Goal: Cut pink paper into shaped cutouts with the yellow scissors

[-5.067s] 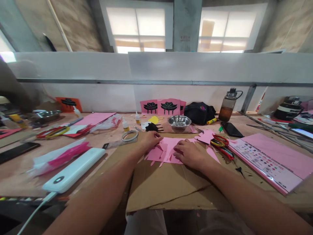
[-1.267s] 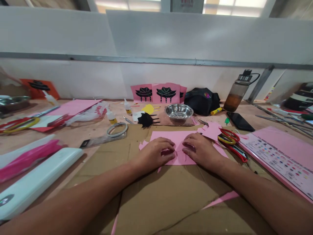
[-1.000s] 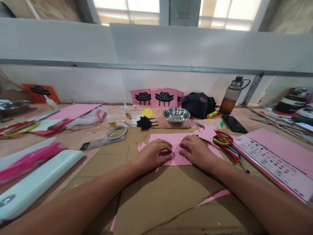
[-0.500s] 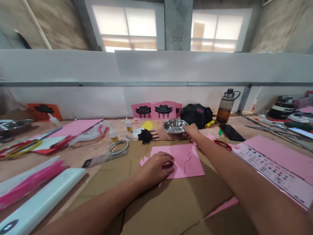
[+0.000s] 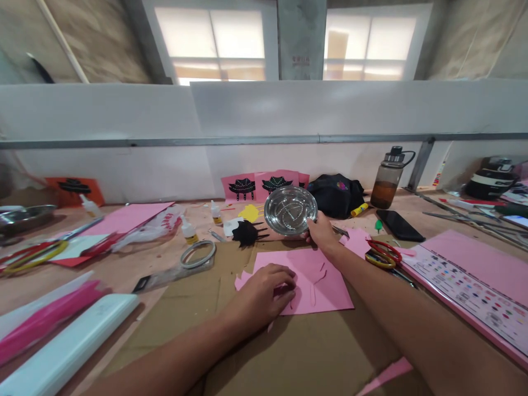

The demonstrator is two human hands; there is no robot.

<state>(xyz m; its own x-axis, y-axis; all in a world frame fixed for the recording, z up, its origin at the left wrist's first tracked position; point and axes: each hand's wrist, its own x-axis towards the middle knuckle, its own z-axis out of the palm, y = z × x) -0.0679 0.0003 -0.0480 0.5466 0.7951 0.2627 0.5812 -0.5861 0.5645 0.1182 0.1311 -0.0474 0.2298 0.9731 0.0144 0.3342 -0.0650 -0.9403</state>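
Note:
A shiny round metal bowl (image 5: 284,195) is held by its right rim in my right hand (image 5: 322,231), raised off the table and tilted so its inside faces me. Small bright bead-like bits lie in curved lines inside it. My left hand (image 5: 264,291) rests on a sheet of pink paper (image 5: 330,286), fingers loosely bent, with a gap between thumb and fingertips. Thin curved marks or strips show on the sheet to the right of that hand. Jagged pink paper scraps (image 5: 242,279) stick out on its left. Cardboard (image 5: 289,357) lies beneath the sheet.
A black paper cutout (image 5: 245,234), yellow cutout (image 5: 249,212), glue bottles (image 5: 190,231) and a tape-like ring (image 5: 198,254) sit left of the bowl. Scissors (image 5: 383,254), a phone (image 5: 400,225), a drink bottle (image 5: 386,179) and a printed sheet (image 5: 470,291) are at right.
My right hand has lifted the bowl off the table towards me and tipped it, so its inside shows. Scissors show more fully beside my right arm. My left hand stays on the paper.

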